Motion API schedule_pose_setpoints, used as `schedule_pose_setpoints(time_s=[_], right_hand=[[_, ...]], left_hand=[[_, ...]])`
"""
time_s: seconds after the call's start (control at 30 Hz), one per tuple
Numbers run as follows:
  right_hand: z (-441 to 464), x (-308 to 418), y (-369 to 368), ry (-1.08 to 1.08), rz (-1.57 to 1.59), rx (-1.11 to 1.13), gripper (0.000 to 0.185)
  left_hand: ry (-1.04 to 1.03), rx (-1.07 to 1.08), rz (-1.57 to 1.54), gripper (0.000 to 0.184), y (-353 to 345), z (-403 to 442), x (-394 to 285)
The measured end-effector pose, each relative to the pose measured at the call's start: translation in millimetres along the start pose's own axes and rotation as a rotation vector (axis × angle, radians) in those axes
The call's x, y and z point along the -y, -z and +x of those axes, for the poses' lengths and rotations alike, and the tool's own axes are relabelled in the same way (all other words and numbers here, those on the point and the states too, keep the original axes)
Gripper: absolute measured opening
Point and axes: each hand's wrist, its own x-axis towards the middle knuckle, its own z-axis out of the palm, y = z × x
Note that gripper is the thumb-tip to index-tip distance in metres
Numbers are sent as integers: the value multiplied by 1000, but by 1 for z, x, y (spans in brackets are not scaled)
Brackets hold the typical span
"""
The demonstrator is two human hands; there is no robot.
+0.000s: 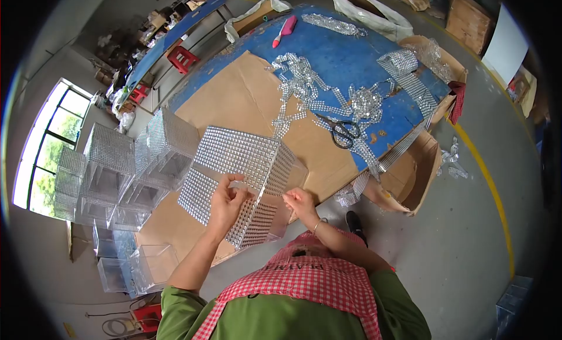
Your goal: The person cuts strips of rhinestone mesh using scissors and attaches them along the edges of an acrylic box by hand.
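Observation:
A clear plastic box [236, 151] lies on cardboard in front of me, its sides partly covered with rows of silver rhinestone trim. Bare clear bands show between the studded parts. My left hand [227, 203] is over the top face, fingers curled and pinched near the front edge; whatever they hold is too small to make out. Beside the right-hand face is my right hand [300, 204], its thumb and fingertips pressed together, with their contents also unclear. Black-handled scissors [344, 134] lie beyond the box, next to tangled rhinestone strips [301, 76].
Several studded boxes [167, 141] stand at the left, with plain clear boxes [153, 262] nearer me. A pink-handled tool [285, 31] and a rhinestone roll [401, 62] lie on the blue table [234, 60]. An open carton [410, 171] sits off the right edge.

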Motion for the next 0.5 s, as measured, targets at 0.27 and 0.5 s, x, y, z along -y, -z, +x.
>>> schedule_pose_setpoints(time_s=[0.27, 0.5], right_hand=[[2, 18, 0, -205, 169, 53, 19], [5, 15, 3, -299, 222, 84, 19]], left_hand=[[105, -52, -266, 22, 4, -3, 6], [-436, -337, 229, 20, -1, -17, 4]])
